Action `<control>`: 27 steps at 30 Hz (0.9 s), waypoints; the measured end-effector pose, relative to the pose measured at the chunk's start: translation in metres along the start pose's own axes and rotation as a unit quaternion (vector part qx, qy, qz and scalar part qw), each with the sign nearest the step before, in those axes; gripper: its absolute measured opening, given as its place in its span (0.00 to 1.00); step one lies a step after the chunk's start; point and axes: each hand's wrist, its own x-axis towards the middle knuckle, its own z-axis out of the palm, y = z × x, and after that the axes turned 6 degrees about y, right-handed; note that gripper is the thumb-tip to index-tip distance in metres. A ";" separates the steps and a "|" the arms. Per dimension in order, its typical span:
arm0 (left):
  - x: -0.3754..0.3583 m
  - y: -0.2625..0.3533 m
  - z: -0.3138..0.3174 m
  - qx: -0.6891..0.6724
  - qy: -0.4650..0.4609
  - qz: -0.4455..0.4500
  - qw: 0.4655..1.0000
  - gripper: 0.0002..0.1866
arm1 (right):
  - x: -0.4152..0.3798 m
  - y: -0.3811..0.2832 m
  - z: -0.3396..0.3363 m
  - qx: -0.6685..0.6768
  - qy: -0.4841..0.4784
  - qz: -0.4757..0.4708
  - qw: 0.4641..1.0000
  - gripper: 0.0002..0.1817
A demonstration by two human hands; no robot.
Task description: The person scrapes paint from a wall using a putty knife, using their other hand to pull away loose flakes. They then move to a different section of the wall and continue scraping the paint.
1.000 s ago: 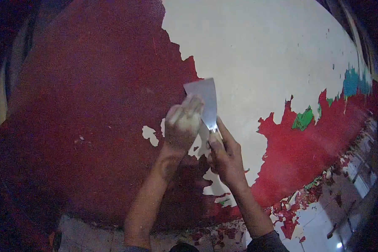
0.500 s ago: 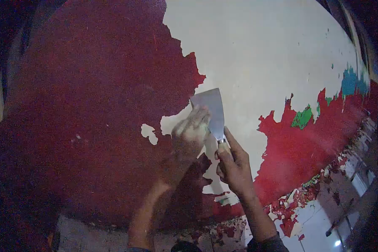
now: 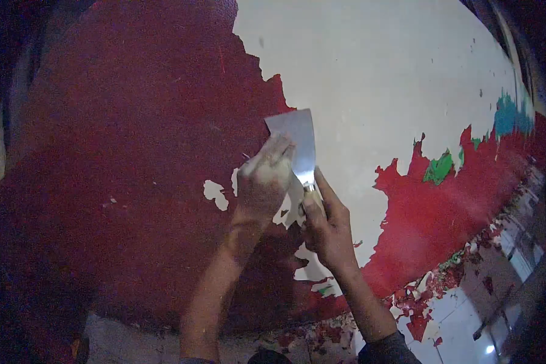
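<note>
My right hand (image 3: 329,227) is wrapped round the wooden handle of a wide metal scraper (image 3: 298,142), its index finger stretched along the handle. The blade's broad edge lies at the border between dark red paint (image 3: 145,133) and the bare whitish surface (image 3: 370,73). My left hand (image 3: 267,170) rests against the left side of the blade, its fingers close together and pointing up over the metal. Its fingertips are somewhat blurred, and the thumb is hard to make out.
Brighter red paint (image 3: 431,212) with a green patch (image 3: 438,168) covers the lower right, and a blue patch (image 3: 511,116) is at the right edge. Paint flakes (image 3: 418,318) litter the tiled floor (image 3: 455,337) below the curved rim.
The scraper and both my hands have moved up and slightly left. The blade now overlaps the dark red paint higher along its border.
</note>
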 end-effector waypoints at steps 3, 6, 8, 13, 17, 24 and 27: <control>-0.016 0.009 -0.011 0.003 -0.068 0.042 0.997 0.19 | -0.015 0.005 -0.005 -0.017 0.004 0.027 0.999 0.29; -0.009 0.009 -0.013 -0.009 -0.042 0.029 0.999 0.18 | -0.013 -0.002 -0.006 -0.004 0.002 0.040 0.999 0.29; -0.005 0.006 -0.006 -0.002 -0.006 0.017 1.000 0.17 | -0.012 -0.001 -0.009 0.014 -0.012 0.032 0.999 0.29; 0.003 -0.001 0.001 0.008 0.053 0.003 0.999 0.15 | -0.006 0.009 -0.002 0.027 -0.003 -0.001 1.000 0.29; -0.008 0.007 0.010 0.002 0.053 0.033 0.998 0.14 | -0.009 0.006 -0.007 0.016 -0.002 0.019 1.000 0.29; -0.002 0.015 0.007 -0.011 0.030 -0.015 0.999 0.14 | -0.010 -0.005 -0.010 0.024 -0.007 0.033 0.999 0.29; -0.006 0.009 0.011 -0.021 0.036 0.003 0.999 0.14 | -0.009 0.004 -0.008 0.023 0.001 0.025 0.999 0.29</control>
